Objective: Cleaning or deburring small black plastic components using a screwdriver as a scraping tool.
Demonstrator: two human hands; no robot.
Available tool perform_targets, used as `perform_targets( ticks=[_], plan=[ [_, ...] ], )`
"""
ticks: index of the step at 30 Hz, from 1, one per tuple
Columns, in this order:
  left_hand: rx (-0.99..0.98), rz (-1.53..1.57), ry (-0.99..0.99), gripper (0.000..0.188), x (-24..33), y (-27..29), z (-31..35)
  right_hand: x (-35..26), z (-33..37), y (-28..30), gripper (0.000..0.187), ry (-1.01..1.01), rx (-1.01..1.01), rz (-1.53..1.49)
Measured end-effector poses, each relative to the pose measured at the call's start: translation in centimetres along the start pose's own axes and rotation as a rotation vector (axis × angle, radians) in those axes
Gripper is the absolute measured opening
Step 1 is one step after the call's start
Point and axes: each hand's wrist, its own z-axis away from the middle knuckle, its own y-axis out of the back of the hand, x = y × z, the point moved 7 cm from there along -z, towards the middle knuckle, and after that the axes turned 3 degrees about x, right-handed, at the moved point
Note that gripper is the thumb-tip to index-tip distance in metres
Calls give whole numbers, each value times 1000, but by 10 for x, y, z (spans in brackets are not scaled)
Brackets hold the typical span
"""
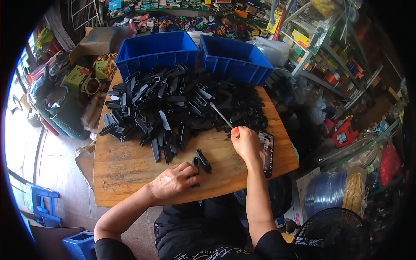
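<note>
A wooden table (117, 167) stands in a cluttered storeroom. The narrow black part (196, 162) lies near the table's front edge, under the left hand (174, 178). The left fingers curl closely around its middle; the thumb's contact is hidden. The part is judged light, stiff and smooth, likely plastic, and may slip; grip it across the long sides, clear of the ends. A second black part (203, 162) lies just beside it. The right hand (246, 145) is closed on the orange handle of a slim tool (222, 114), shaft toward the black pile (167, 97). A phone (269, 164) lies beside the right forearm. Two blue bins (161, 60) stand behind the pile.
</note>
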Motion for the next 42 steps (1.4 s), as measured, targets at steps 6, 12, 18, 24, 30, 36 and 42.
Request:
perform_targets(
  ticks=[6,12,18,24,30,36,42],
  plan=[
    [39,36,36,34,-3,5,3,3,-10,-20,15,-165,-135,128],
    [11,-46,22,38,1,1,0,-1,-5,-21,18,-117,-184,59],
    [17,-142,42,38,0,-9,7,-66,31,-5,15,102,-179,-557],
    [33,-156,28,36,3,-7,5,-105,51,-11,12,380,-199,-547],
    [1,-154,43,39,1,-12,6,-113,49,-21,16,523,-267,-496],
    [48,-144,28,34,1,-9,6,-125,53,-17,18,679,-259,-322],
    [56,-120,27,35,1,-9,7,-129,50,-18,14,653,-375,-275]
  ],
)
